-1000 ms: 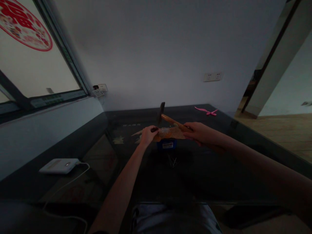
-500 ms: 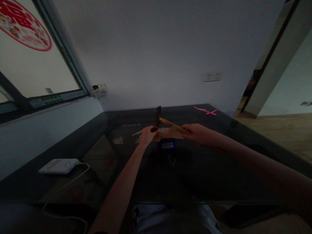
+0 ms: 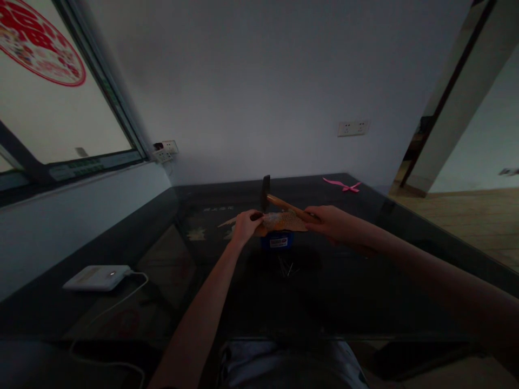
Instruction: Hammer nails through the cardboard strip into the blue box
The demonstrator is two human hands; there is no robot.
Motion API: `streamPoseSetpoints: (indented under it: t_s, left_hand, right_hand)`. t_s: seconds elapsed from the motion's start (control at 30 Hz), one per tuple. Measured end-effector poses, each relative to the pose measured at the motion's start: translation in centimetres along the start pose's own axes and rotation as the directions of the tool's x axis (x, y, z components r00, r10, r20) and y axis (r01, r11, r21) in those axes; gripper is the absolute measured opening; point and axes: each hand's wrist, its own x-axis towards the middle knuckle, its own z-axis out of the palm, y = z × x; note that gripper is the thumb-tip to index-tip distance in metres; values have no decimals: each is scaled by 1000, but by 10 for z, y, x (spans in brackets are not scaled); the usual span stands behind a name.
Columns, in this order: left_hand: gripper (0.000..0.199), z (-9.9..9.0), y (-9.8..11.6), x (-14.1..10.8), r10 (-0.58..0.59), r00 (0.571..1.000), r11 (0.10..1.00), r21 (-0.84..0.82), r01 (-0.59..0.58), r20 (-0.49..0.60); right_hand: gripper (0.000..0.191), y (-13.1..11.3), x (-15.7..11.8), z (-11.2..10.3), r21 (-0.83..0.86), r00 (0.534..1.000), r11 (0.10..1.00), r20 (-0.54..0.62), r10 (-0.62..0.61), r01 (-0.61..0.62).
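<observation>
Dark table (image 3: 365,281), hammer (image 3: 279,202) lowered toward wood (image 3: 281,221)

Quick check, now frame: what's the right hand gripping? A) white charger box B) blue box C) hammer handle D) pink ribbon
C: the right hand is closed round the wooden handle of the hammer, whose dark head stands above the wood piece that the left hand steadies; the pink ribbon lies far off on the table.
</observation>
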Motion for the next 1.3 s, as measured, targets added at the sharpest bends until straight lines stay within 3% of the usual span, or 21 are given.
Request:
streamPoseSetpoints:
  t_s: [0.13, 0.3, 0.53, 0.77, 0.87, 1.03, 1.3]
  left_hand:
    - [11, 0, -2, 0, -5, 1000, 1000, -20, 5, 8]
    - [17, 0, -3, 0, -1, 1000, 1000, 30, 2, -9]
    - [17, -1, 0, 0, 8, 1000, 1000, -30, -8, -26]
    - [12, 2, 1, 0, -28, 998, 996, -81, 23, -57]
    - [10, 3, 1, 0, -5, 998, 994, -109, -2, -66]
    - [9, 2, -1, 0, 2, 998, 998, -68, -6, -57]
    - [11, 2, -3, 1, 1, 999, 1000, -9, -1, -44]
  right_hand:
    - [19, 1, 0, -1, 25, 999, 1000, -39, -12, 13]
    - [27, 1, 2, 2, 24, 999, 998, 6, -54, 54]
    - [22, 3, 1, 1, 36, 999, 999, -30, -36, 37]
    - [35, 7, 1, 10, 92, 997, 992, -20, -79, 81]
    - [34, 12, 0, 13, 117, 999, 992, -28, -43, 46]
    - [25, 13, -2, 12, 105, 999, 994, -49, 3, 2]
    - [29, 3, 1, 10, 47, 996, 996, -51, -73, 76]
